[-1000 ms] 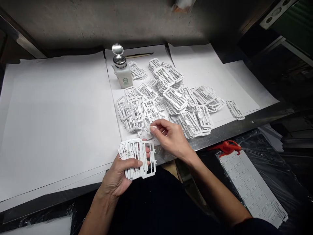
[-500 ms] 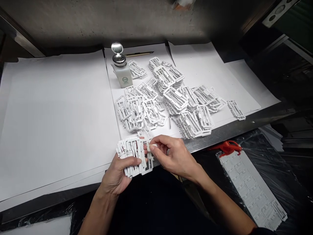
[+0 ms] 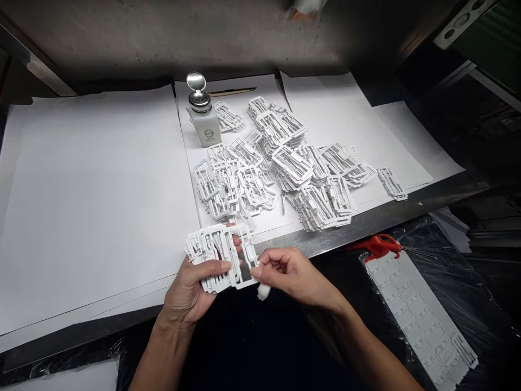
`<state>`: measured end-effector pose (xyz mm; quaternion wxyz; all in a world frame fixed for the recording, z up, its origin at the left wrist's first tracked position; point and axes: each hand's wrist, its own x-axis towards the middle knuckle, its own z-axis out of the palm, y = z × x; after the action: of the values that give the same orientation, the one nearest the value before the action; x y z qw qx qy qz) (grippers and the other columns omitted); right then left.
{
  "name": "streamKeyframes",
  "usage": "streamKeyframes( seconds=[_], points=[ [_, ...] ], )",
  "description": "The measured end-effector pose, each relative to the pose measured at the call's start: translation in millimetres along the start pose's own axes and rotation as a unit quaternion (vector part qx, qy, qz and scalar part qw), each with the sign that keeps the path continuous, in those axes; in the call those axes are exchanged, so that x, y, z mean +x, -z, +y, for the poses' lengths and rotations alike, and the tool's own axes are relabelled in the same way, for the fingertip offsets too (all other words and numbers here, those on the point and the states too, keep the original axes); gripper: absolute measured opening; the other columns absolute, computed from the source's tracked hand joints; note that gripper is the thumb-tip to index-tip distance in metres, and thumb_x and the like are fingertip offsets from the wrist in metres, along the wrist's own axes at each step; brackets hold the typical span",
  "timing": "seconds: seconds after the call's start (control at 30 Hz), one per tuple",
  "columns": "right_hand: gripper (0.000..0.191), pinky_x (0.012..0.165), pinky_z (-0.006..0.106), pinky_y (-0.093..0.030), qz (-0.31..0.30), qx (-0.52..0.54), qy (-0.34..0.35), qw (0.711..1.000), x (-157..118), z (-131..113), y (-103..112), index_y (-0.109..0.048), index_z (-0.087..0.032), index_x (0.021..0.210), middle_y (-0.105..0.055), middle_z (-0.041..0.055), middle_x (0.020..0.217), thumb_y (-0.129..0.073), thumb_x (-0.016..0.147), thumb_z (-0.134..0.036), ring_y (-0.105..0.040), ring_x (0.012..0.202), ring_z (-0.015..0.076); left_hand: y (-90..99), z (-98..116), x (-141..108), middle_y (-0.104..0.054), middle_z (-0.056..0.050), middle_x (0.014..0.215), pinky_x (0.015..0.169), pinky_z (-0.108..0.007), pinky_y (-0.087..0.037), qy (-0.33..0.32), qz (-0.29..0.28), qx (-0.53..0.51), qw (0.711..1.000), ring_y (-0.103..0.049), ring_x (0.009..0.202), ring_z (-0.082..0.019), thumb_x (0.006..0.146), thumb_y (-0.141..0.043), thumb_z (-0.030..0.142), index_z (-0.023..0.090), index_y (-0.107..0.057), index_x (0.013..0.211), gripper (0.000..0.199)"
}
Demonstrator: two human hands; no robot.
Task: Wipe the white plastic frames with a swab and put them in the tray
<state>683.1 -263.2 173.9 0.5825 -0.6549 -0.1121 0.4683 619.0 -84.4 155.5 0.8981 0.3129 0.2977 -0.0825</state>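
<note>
My left hand (image 3: 190,290) grips a fanned stack of white plastic frames (image 3: 214,252), thumb across the front and fingers behind. Each frame is a thin rectangle with narrow slots and bars inside. The rightmost frame (image 3: 249,250) sticks out from the fan. At its right edge, my right hand (image 3: 295,277) is closed in a pinch, with a small white wad (image 3: 264,292), perhaps cloth or cotton, hanging below the fingers. Thumb and fingertip touch the frame's edge. Beyond the hands, many similar frames lie in overlapping piles (image 3: 293,163) on white paper.
A pump bottle (image 3: 207,127) with its metal lid raised stands behind the piles. Tweezers (image 3: 232,91) lie at the back; a small metal tip (image 3: 284,202) shows between piles. Below the bench edge at right, a red-handled tool (image 3: 380,245) rests on a grey-white sheet (image 3: 423,315).
My right hand has moved down and slightly right along the outermost frame, and the white wad now shows below its fingers. That frame is fanned out farther. The left hand shifted slightly left.
</note>
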Motion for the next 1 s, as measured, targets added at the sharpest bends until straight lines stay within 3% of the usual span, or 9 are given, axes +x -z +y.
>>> streamKeyframes(
  seconds=[0.1, 0.2, 0.4, 0.5, 0.57, 0.67, 0.77, 0.87, 1.0],
  points=[
    [0.026, 0.045, 0.018, -0.023, 0.042, -0.062, 0.029, 0.997, -5.0, -10.9, 3.8, -0.053, -0.015, 0.067, -0.036, -0.0065, 0.054, -0.063, 0.082, -0.034, -0.030, 0.050, 0.0060, -2.5, -2.1, -0.8, -0.068, -0.009, 0.104, 0.083, -0.039, -0.053, -0.031, 0.026, 0.033, 0.999, -0.063, 0.097, -0.027, 0.066, -0.068, 0.001, 0.018, -0.055, 0.125, 0.062],
    [0.023, 0.046, 0.019, -0.026, 0.053, -0.225, 0.065, 0.971, -8.9, -21.9, 9.5, -0.053, -0.016, 0.068, -0.039, -0.0061, 0.053, -0.055, 0.087, -0.030, -0.034, 0.048, 0.0064, -3.0, -3.9, -2.0, -0.067, -0.008, 0.106, 0.082, -0.034, -0.052, -0.057, 0.053, 0.064, 0.995, -0.063, 0.096, -0.024, 0.067, -0.070, 0.006, 0.019, -0.055, 0.124, 0.060],
    [0.014, 0.051, 0.028, -0.023, 0.077, -0.605, 0.178, 0.772, -5.1, -30.5, -6.2, -0.053, -0.016, 0.073, -0.054, 0.0009, 0.065, -0.049, 0.087, -0.018, -0.045, 0.054, 0.0124, -8.5, -8.5, -1.0, -0.069, -0.009, 0.098, 0.080, -0.031, -0.052, -0.093, 0.056, 0.099, 0.989, -0.064, 0.095, -0.025, 0.071, -0.071, 0.016, 0.015, -0.059, 0.119, 0.050],
    [0.008, 0.049, 0.029, -0.022, 0.036, -0.641, 0.220, 0.734, -4.1, -31.9, -20.4, -0.054, -0.015, 0.080, -0.057, 0.0032, 0.070, -0.049, 0.086, -0.015, -0.049, 0.058, 0.0151, -11.8, -10.6, 0.8, -0.070, -0.009, 0.098, 0.086, -0.034, -0.050, -0.095, 0.032, 0.073, 0.992, -0.063, 0.098, -0.025, 0.071, -0.070, 0.015, 0.016, -0.058, 0.121, 0.051],
    [0.007, 0.050, 0.028, -0.025, 0.011, -0.602, 0.232, 0.764, -5.7, -34.5, -23.0, -0.055, -0.015, 0.081, -0.059, 0.0026, 0.072, -0.052, 0.086, -0.018, -0.051, 0.060, 0.0147, -9.3, -11.1, 1.8, -0.070, -0.009, 0.099, 0.088, -0.037, -0.050, -0.075, 0.018, 0.040, 0.996, -0.063, 0.098, -0.026, 0.072, -0.069, 0.016, 0.016, -0.058, 0.120, 0.050],
    [0.011, 0.054, 0.023, -0.034, -0.013, -0.461, 0.217, 0.861, -8.0, -40.4, -13.0, -0.059, -0.016, 0.083, -0.059, -0.0008, 0.072, -0.057, 0.087, -0.026, -0.051, 0.060, 0.0111, 2.6, -11.4, 3.5, -0.071, -0.009, 0.097, 0.085, -0.039, -0.052, -0.030, -0.003, -0.029, 0.999, -0.065, 0.094, -0.028, 0.071, -0.070, 0.027, 0.016, -0.063, 0.112, 0.042],
    [0.015, 0.054, 0.020, -0.038, 0.069, -0.314, 0.182, 0.929, -2.9, -43.8, 3.7, -0.063, -0.019, 0.088, -0.059, -0.0028, 0.070, -0.058, 0.088, -0.033, -0.051, 0.060, 0.0090, 15.9, -11.9, 5.7, -0.072, -0.010, 0.095, 0.081, -0.040, -0.054, -0.001, -0.027, -0.073, 0.997, -0.067, 0.089, -0.030, 0.069, -0.071, 0.039, 0.016, -0.068, 0.102, 0.040],
    [0.018, 0.057, 0.019, -0.043, 0.169, -0.220, 0.189, 0.942, 11.0, -43.0, 11.4, -0.065, -0.018, 0.091, -0.063, -0.0009, 0.077, -0.058, 0.088, -0.033, -0.056, 0.067, 0.0098, 20.3, -12.2, 6.7, -0.072, -0.011, 0.095, 0.080, -0.041, -0.054, 0.018, -0.043, -0.079, 0.996, -0.066, 0.090, -0.031, 0.070, -0.069, 0.040, 0.015, -0.068, 0.101, 0.040],
    [0.014, 0.063, 0.018, -0.047, 0.214, -0.198, 0.268, 0.918, 30.5, -44.2, -0.4, -0.066, -0.014, 0.094, -0.064, 0.0017, 0.086, -0.061, 0.085, -0.022, -0.059, 0.074, 0.0098, 11.4, -12.6, 5.7, -0.072, -0.009, 0.094, 0.090, -0.044, -0.049, 0.021, -0.033, -0.095, 0.995, -0.064, 0.098, -0.031, 0.072, -0.069, 0.035, 0.016, -0.067, 0.102, 0.035]
  ],
)
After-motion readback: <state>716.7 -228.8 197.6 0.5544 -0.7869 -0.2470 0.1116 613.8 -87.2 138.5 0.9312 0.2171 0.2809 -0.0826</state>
